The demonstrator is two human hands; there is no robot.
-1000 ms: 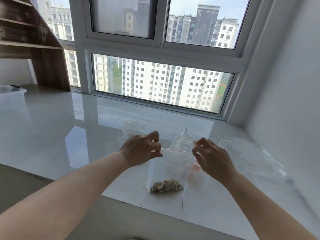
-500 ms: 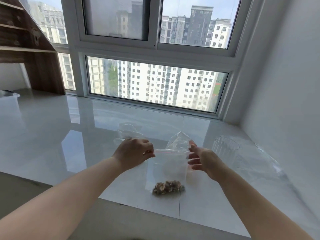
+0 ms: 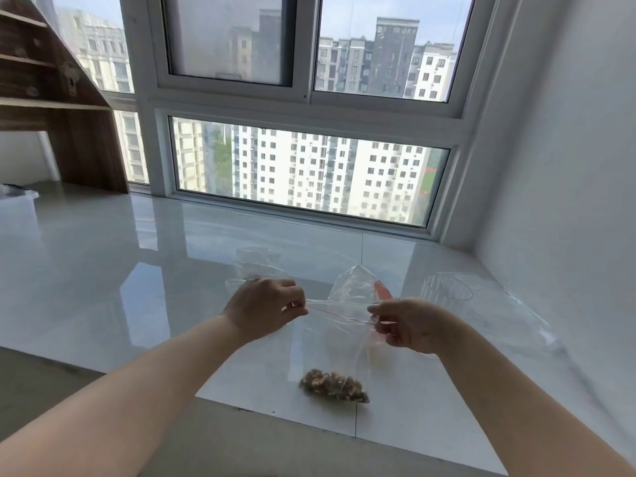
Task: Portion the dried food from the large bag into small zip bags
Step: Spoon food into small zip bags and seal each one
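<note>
A small zip bag [image 3: 330, 342] hangs in the middle of the frame, held up over the shiny counter [image 3: 120, 270]. The left hand [image 3: 263, 311] pinches one end of the red zip line [image 3: 339, 314], and the right hand [image 3: 411, 327] pinches the other end. Both hands have their fingers curled tight on the bag's top edge. A little pile of dried food [image 3: 334, 387] sits at the bottom of the bag, low in the frame.

It looks like the person is closing the zip. To do it well, I think they should keep the top pulled straight, then press along the red line from one end to the other so no gap is left. Keeping the bag upright should stop the food from sliding up into the zip.

Behind the hands, other clear bags [image 3: 254, 266] lie on the counter. A clear cup [image 3: 447, 294] stands to the right. I cannot tell which one is the large bag.
</note>
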